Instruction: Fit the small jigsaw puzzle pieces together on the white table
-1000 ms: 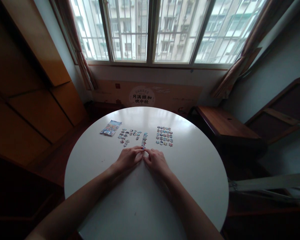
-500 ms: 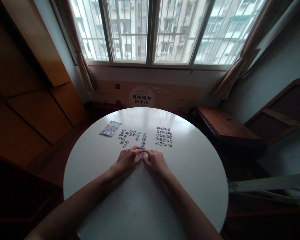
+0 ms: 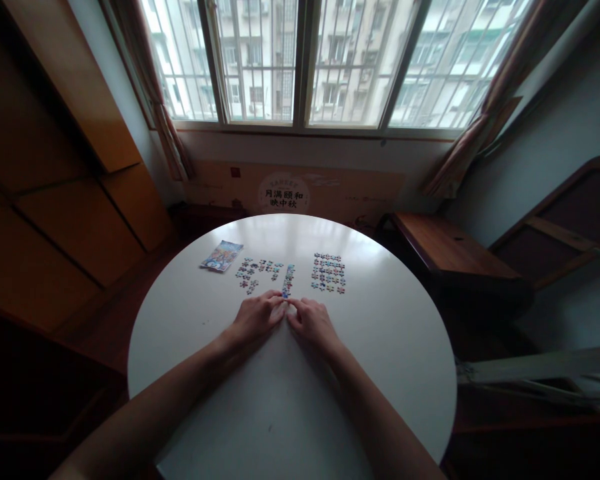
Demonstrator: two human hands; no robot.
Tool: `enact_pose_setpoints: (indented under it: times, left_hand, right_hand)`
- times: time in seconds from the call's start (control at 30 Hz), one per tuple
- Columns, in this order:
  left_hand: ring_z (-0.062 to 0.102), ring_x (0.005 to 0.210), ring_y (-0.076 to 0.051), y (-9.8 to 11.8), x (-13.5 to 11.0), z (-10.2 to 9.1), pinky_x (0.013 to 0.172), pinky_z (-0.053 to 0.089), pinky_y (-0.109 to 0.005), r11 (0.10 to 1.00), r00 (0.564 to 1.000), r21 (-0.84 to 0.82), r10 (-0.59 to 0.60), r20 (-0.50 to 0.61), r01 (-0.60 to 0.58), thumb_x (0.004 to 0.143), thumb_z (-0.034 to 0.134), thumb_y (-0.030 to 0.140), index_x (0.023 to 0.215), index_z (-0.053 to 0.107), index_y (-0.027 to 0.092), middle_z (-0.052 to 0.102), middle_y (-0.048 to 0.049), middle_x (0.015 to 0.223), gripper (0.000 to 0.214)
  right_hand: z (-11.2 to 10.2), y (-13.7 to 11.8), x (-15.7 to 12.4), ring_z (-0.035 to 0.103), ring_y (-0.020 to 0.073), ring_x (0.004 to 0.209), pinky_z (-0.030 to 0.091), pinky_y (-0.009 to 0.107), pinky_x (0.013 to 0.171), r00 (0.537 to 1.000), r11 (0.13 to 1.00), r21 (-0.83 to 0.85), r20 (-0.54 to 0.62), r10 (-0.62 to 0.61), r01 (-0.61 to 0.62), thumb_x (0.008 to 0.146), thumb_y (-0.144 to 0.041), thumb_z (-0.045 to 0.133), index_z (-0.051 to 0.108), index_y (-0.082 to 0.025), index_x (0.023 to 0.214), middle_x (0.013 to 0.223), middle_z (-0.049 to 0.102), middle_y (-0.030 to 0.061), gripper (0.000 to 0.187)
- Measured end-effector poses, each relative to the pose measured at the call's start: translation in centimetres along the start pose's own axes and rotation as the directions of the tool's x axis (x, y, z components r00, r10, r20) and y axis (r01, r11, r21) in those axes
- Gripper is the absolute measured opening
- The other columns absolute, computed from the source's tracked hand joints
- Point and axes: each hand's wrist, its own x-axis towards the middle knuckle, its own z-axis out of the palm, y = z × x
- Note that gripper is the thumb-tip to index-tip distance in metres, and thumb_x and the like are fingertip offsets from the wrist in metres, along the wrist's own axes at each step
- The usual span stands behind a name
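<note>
A narrow strip of joined jigsaw puzzle pieces (image 3: 289,279) lies on the white round table (image 3: 370,347), running away from me. At its near end is a blue puzzle piece (image 3: 285,295), partly covered by fingertips. My left hand (image 3: 257,315) is closed on that end from the left, thumb and forefinger together. From the right, my right hand (image 3: 313,321) is closed against the same end, its fingertips nearly meeting those of the left. Loose puzzle pieces (image 3: 247,273) are scattered left of the strip. To the right, more puzzle pieces (image 3: 329,273) lie in rows.
A colourful picture sheet (image 3: 223,256) rests at the table's back left. Beyond the table are a printed cardboard panel (image 3: 330,190) and a barred window (image 3: 260,67). A wooden bench (image 3: 450,247) stands at the right, cabinets (image 3: 80,227) at the left.
Both hands stay at the near end of the strip, with only a very slight shift of the fingertips. The puzzle pieces and the picture sheet lie as before.
</note>
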Motion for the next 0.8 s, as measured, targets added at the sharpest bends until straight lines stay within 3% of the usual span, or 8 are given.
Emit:
enact_pose_setpoints:
  times: [0.2,0.43,0.8]
  left_hand:
    - [0.065,0.092,-0.016,0.17,0.00,-0.06,0.079,0.049,-0.025,0.999,0.999,0.003,-0.050,-0.010,0.050,0.090,0.048,0.036,0.110,0.066,0.028,0.062,-0.0003,0.119,0.029]
    - [0.065,0.086,-0.016,0.22,-0.06,-0.16,0.072,0.049,-0.025,0.999,1.000,0.027,-0.027,-0.003,0.027,0.090,0.045,0.039,0.111,0.064,0.029,0.059,-0.0011,0.118,0.030]
    - [0.064,0.083,-0.016,0.53,-0.02,-0.12,0.073,0.049,-0.026,0.994,0.995,0.040,-0.103,0.007,0.103,0.089,0.046,0.041,0.121,0.059,0.031,0.053,-0.0031,0.118,0.036]
  right_hand:
    - [0.04,0.01,-0.05,0.055,0.0188,0.093,0.032,0.028,0.080,1.000,1.000,-0.001,0.007,0.006,-0.006,0.089,-0.032,0.049,0.057,-0.026,0.124,0.100,0.064,0.0052,0.036]
    - [0.18,0.02,0.01,0.055,0.0193,0.093,0.032,0.029,0.080,1.000,1.000,0.003,-0.001,-0.001,0.001,0.090,-0.033,0.048,0.057,-0.026,0.123,0.101,0.064,0.0054,0.035]
    - [-0.10,-0.15,-0.09,0.055,0.0185,0.094,0.032,0.028,0.080,1.000,1.000,-0.013,0.015,0.009,-0.008,0.090,-0.033,0.048,0.057,-0.025,0.122,0.102,0.064,0.0056,0.035]
